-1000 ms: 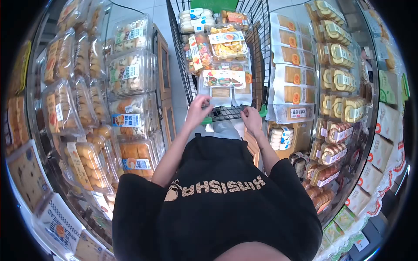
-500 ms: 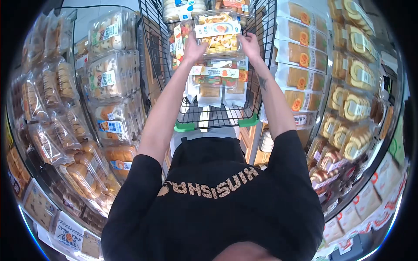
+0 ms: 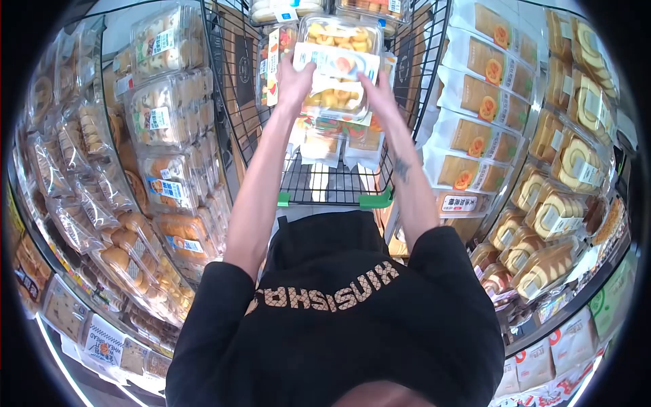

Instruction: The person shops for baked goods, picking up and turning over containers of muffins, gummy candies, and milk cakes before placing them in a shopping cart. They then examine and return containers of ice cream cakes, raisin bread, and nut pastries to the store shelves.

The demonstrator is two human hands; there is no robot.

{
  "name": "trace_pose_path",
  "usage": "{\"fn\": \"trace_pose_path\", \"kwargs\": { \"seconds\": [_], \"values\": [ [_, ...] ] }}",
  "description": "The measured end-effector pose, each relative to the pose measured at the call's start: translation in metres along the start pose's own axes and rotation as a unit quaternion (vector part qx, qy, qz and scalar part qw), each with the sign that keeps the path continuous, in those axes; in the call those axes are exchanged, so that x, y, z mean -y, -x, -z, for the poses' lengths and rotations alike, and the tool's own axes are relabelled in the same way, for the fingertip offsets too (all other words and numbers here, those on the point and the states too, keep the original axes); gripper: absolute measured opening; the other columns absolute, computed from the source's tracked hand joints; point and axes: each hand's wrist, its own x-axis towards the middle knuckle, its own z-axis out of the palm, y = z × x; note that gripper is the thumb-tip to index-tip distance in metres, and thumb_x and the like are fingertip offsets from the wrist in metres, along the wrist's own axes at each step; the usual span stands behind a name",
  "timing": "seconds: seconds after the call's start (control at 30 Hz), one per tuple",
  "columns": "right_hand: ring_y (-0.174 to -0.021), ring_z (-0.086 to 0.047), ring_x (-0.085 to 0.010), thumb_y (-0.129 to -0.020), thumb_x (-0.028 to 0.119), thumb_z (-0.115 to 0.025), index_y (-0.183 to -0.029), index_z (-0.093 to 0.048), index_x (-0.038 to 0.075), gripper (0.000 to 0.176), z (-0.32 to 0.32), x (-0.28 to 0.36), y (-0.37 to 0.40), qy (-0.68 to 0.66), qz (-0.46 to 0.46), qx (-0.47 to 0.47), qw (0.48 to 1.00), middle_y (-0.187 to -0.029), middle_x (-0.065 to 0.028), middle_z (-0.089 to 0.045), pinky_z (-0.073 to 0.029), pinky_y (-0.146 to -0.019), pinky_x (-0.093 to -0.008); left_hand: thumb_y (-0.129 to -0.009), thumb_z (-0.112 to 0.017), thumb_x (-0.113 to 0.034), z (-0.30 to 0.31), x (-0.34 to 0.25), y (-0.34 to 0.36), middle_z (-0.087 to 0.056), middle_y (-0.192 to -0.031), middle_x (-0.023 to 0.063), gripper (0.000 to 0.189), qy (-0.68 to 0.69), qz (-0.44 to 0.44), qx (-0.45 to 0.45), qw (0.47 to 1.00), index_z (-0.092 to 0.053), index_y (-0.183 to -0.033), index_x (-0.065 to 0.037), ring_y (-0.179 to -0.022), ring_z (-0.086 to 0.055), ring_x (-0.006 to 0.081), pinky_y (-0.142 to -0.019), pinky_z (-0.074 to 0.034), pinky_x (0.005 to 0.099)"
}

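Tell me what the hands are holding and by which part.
Both hold one clear pastry box above the shopping cart: the left hand on its left side, the right hand on its right side.

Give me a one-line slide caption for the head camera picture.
Left hand and right hand grip a clear pastry box over the cart, bread packs on both sides.

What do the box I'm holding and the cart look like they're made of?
The pastry box: clear glossy plastic, probably; the yellow pastries show through and it glints. The cart: thin black wire grid, likely coated metal, with green plastic-looking corner caps.
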Motion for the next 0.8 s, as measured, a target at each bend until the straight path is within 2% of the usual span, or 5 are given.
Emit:
{"fn": "trace_pose_path", "kwargs": {
  "seconds": [0.07, 0.3, 0.37, 0.53, 0.8],
  "values": [
    [-0.102, -0.049, -0.019, -0.082, 0.024, -0.061, -0.118, -0.035, -0.001, 0.051, 0.001, -0.021, 0.036, -0.037, 0.023, -0.008, 0.999, -0.113, -0.014, -0.049, -0.042, -0.085, -0.0304, -0.074, -0.062, -0.019, 0.011, -0.035, 0.057, -0.042, -0.114, 0.0195, 0.061, -0.155, -0.021, -0.037, 0.987, -0.038, -0.125, 0.004, -0.112, -0.04, 0.0293, -0.092, -0.036, 0.0334],
    [-0.116, -0.038, -0.0222, -0.077, 0.013, -0.067, -0.122, -0.025, 0.001, 0.064, 0.005, -0.024, 0.17, -0.122, -0.08, 0.096, 0.985, -0.121, -0.0158, -0.04, -0.035, -0.096, -0.034, -0.081, -0.06, -0.016, 0.087, -0.015, 0.181, -0.043, -0.113, 0.0128, 0.05, -0.145, 0.009, 0.026, 0.989, -0.04, -0.124, 0.0, -0.109, -0.045, 0.0213, -0.094, -0.035, 0.031],
    [-0.117, -0.038, -0.0212, -0.074, 0.01, -0.069, -0.126, -0.022, 0.001, 0.07, 0.004, -0.026, 0.195, -0.13, -0.103, 0.138, 0.977, -0.123, -0.015, -0.039, -0.034, -0.097, -0.0331, -0.084, -0.057, -0.013, 0.105, -0.004, 0.205, -0.039, -0.125, 0.0124, 0.052, 0.079, 0.077, 0.103, 0.989, -0.034, -0.129, -0.001, -0.116, -0.04, 0.0191, -0.096, -0.034, 0.0303],
    [-0.114, -0.043, -0.0197, -0.073, 0.008, -0.069, -0.129, -0.017, -0.002, 0.077, -0.031, -0.007, 0.255, -0.05, -0.117, 0.218, 0.968, -0.124, -0.0135, -0.04, -0.036, -0.096, -0.0319, -0.085, -0.056, -0.014, 0.159, -0.014, 0.237, -0.044, -0.124, 0.0128, 0.052, 0.126, 0.14, 0.098, 0.977, -0.032, -0.13, -0.001, -0.113, -0.044, 0.018, -0.095, -0.034, 0.0288],
    [-0.102, -0.049, -0.0131, -0.078, 0.007, -0.063, -0.121, -0.04, -0.003, 0.05, -0.104, -0.006, 0.359, -0.012, -0.055, 0.355, 0.933, -0.111, -0.0053, -0.052, -0.039, -0.087, -0.0268, -0.087, -0.053, -0.021, 0.285, -0.045, 0.27, -0.054, -0.113, 0.0065, 0.04, 0.015, -0.067, 0.212, 0.975, -0.046, -0.121, -0.001, -0.104, -0.048, 0.0134, -0.09, -0.038, 0.0272]
  ]
}}
